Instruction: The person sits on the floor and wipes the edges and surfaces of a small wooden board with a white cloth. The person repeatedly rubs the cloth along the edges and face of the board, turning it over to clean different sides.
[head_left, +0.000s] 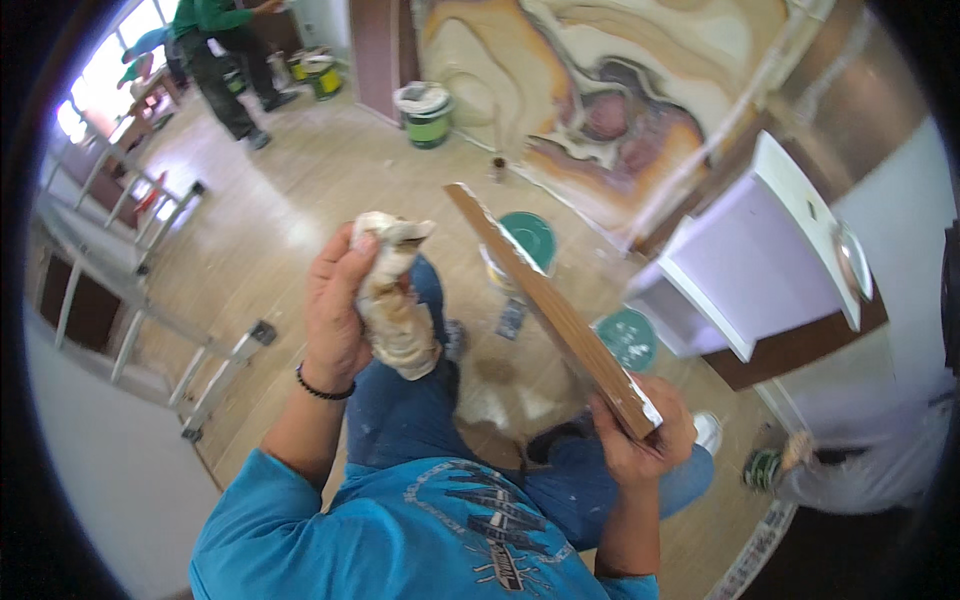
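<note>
Item: wooden board (550, 305), long and narrow, brown face, white along one edge. It is held up slantwise in front of the person, upper end pointing away, lower end gripped near the right knee.

Item: rag (395, 295), cream, stained and crumpled. It is raised just beside the board's upper half and does not touch it.

Left hand (335, 310): fingers closed around the bunched rag, thumb side toward the board. One tail sticks out above the fist and the bulk hangs below it. A dark bracelet sits on the wrist.

Right hand (640, 430): fingers wrapped narrowly round the board's lower end, thumb on the near face. The grip is at the very end, with nothing supporting the rest.

Risks, as I judge them:
- With the board held at one end only, a firm push from the rag could make it swing or twist out of the grip.
- It would then fall toward the open paint tin (505, 275) and the green lids (530, 235) on the floor directly below, with a spill likely.
- The white edge may be wet; I cannot tell. If it is, it could smear the fingers or the jeans (400, 410).

Surroundings: ladder (130, 300) lying to the left; white cabinet (760, 260) to the right; painted wall (600, 90) ahead; green bucket (428, 115) by that wall; another person (225, 50) standing well apart at the far left.
</note>
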